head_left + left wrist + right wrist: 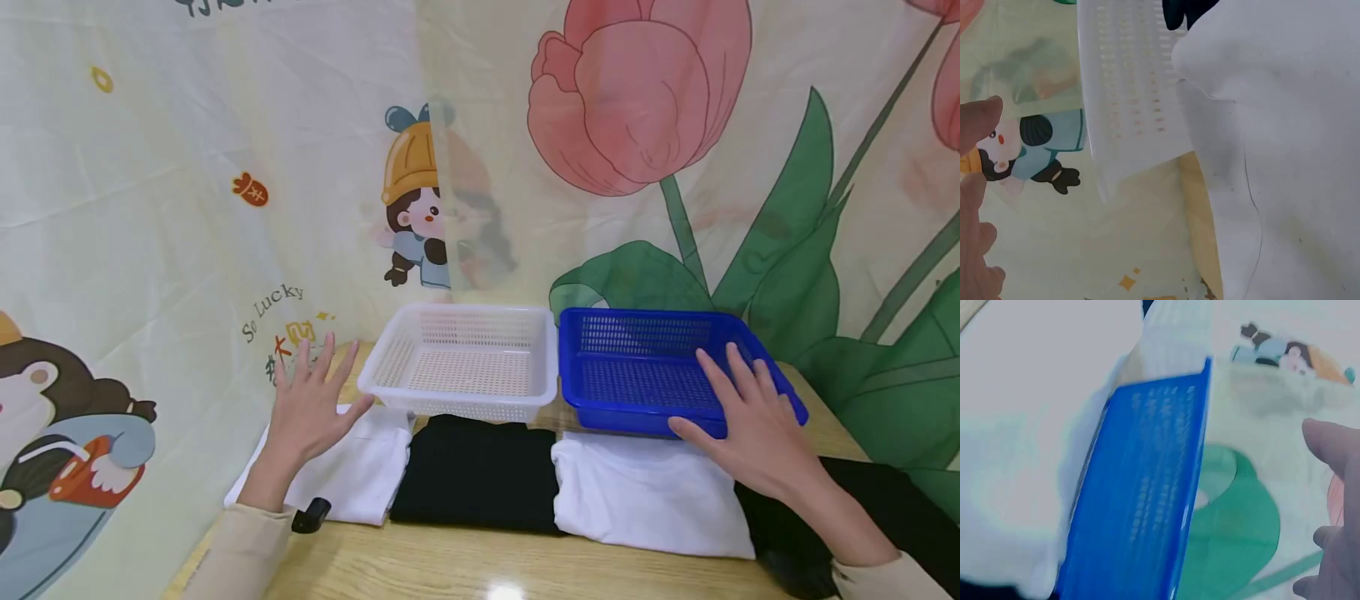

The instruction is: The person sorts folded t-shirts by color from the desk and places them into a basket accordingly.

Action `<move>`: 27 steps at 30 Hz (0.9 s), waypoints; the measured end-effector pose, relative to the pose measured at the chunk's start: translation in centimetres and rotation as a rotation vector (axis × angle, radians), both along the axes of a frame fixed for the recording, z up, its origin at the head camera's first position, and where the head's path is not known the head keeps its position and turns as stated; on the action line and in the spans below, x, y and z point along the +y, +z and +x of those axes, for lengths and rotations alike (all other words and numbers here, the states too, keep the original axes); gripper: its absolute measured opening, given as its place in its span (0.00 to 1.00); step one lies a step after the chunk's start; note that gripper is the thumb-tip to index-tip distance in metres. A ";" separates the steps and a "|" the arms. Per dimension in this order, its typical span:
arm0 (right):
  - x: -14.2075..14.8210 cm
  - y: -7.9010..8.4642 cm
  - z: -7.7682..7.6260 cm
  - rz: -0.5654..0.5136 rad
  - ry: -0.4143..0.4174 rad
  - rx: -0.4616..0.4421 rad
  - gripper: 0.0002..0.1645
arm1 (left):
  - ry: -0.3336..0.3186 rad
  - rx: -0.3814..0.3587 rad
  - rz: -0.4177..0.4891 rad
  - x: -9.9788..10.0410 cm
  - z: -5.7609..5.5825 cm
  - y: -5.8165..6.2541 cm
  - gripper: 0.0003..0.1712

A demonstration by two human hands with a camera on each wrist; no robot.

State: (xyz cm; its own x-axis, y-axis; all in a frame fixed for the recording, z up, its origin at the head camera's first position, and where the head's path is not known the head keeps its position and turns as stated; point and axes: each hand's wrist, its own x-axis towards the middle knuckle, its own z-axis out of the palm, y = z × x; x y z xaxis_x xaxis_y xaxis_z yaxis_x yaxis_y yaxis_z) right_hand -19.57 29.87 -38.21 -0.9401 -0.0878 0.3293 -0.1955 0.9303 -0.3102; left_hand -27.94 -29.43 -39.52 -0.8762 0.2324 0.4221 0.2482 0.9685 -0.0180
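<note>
the left hand (311, 412) near the leftmost white cloth (360, 471) and the right hand (761, 437) by the blue basket (618, 418) are spread wide, holding nothing.

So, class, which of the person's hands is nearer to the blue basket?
Right. The right hand is at the front-right side of the blue basket; the left hand is farther off, left of the white basket.

Head view bright, glare on table (405, 562); left-wrist view dimmer; right-wrist view washed-out, blue basket (1132, 487) blurred.
</note>
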 end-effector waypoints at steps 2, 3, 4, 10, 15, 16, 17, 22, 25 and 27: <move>-1.0 0.6 -0.1 -0.057 0.033 -0.046 0.64 | -0.023 -0.026 0.043 0.1 0.0 0.3 0.52; -1.5 0.9 -0.2 -0.083 0.046 -0.067 0.64 | -0.033 -0.040 0.063 0.1 0.1 0.4 0.52; -1.9 1.2 -0.2 -0.111 0.061 -0.088 0.63 | -0.042 -0.056 0.087 0.2 0.1 0.5 0.52; -4.2 2.3 -0.3 -0.245 0.156 -0.152 0.58 | -0.120 -0.183 0.252 0.4 0.2 1.0 0.51; -5.7 2.6 -0.1 -0.346 0.190 -0.251 0.56 | -0.256 -0.252 0.417 0.6 0.2 1.0 0.48; -5.9 2.5 0.0 -0.368 0.190 -0.281 0.56 | -0.284 -0.260 0.444 0.7 0.3 1.0 0.47; -6.1 2.5 0.0 -0.391 0.193 -0.311 0.55 | -0.310 -0.271 0.470 0.7 0.3 1.0 0.46; -6.8 2.2 0.0 -0.549 0.216 -0.475 0.54 | -0.348 -0.394 0.596 0.6 0.9 0.8 0.42; -7.4 1.8 -0.2 -0.660 0.242 -0.558 0.53 | -0.348 -0.505 0.693 0.6 1.4 0.5 0.39; -7.8 1.5 -0.2 -0.738 0.263 -0.606 0.52 | -0.362 -0.586 0.770 0.6 1.5 0.2 0.38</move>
